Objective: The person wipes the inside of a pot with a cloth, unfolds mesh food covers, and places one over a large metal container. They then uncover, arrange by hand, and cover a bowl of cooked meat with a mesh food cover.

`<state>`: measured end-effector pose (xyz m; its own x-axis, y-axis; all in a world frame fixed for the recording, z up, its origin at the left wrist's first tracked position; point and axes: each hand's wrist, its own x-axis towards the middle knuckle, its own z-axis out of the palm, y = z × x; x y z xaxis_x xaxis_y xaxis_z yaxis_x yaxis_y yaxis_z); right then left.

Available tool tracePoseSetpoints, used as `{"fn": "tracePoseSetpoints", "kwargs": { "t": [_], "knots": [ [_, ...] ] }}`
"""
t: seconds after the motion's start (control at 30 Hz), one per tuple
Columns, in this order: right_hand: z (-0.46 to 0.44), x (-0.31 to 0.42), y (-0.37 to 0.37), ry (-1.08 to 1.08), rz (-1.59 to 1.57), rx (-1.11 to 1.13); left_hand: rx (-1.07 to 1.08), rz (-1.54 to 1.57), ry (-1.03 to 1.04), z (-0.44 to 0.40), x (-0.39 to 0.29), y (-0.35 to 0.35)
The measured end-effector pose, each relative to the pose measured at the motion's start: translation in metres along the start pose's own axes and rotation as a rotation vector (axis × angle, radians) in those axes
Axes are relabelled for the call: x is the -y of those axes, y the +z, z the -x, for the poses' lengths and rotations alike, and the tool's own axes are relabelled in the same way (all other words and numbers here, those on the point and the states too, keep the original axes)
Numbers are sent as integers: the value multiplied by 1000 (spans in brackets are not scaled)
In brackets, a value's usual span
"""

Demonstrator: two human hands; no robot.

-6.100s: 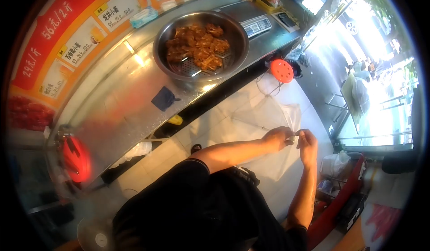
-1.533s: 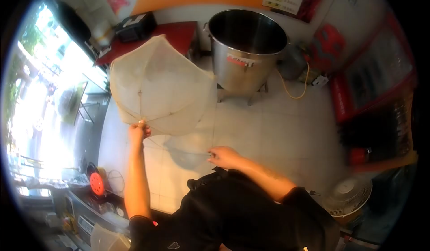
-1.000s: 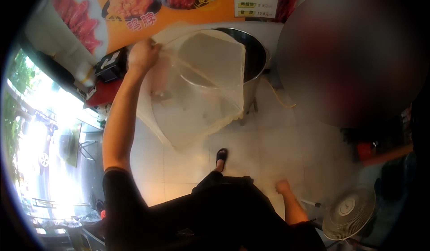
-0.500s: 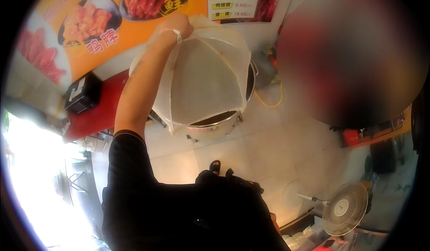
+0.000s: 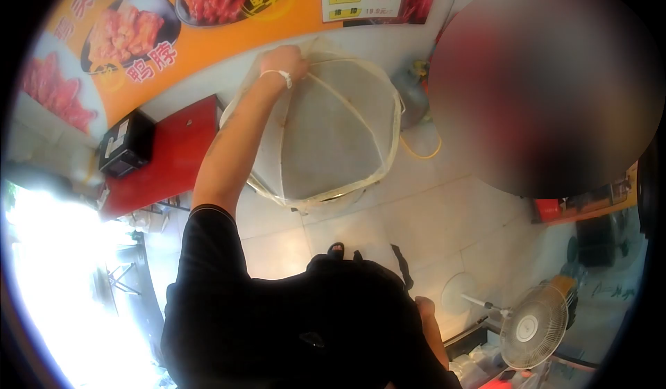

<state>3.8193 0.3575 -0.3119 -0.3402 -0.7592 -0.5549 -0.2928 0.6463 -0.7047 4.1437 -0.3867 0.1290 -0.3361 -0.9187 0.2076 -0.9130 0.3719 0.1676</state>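
My left hand [image 5: 283, 63], with a white band on its wrist, is closed on the top of a pale mesh food cover [image 5: 333, 122]. The cover is spread like a dome over a large round pot, which it now hides almost wholly. Its hem hangs around the pot's rim. Low at my right side, my right hand [image 5: 425, 307] shows only in part beside my dark clothes. Its fingers cannot be made out, and nothing is seen in it.
A red table [image 5: 177, 149] with a black box [image 5: 127, 142] stands left of the cover. A grey gas cylinder [image 5: 415, 101] with a yellow hose [image 5: 421, 155] is to its right. A fan [image 5: 531, 326] stands at the lower right. Behind is a food poster [image 5: 132, 31].
The food cover has come down and levelled over the pot, hiding the rim that showed at the right and front. My left hand moved lower with it. My right hand shows more.
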Motion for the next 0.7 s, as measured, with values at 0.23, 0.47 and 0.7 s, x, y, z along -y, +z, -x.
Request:
{"fn": "tracePoseSetpoints", "kwargs": {
  "t": [0.23,0.47,0.7],
  "knots": [
    [-12,-6,-4,-207,424,94,-30,-84,-29,11,0,7],
    [-37,-14,-17,-389,721,93,-145,144,-131,24,0,21],
    [-43,-8,-25,-335,695,92,-257,285,-147,47,0,21]
  ]
}}
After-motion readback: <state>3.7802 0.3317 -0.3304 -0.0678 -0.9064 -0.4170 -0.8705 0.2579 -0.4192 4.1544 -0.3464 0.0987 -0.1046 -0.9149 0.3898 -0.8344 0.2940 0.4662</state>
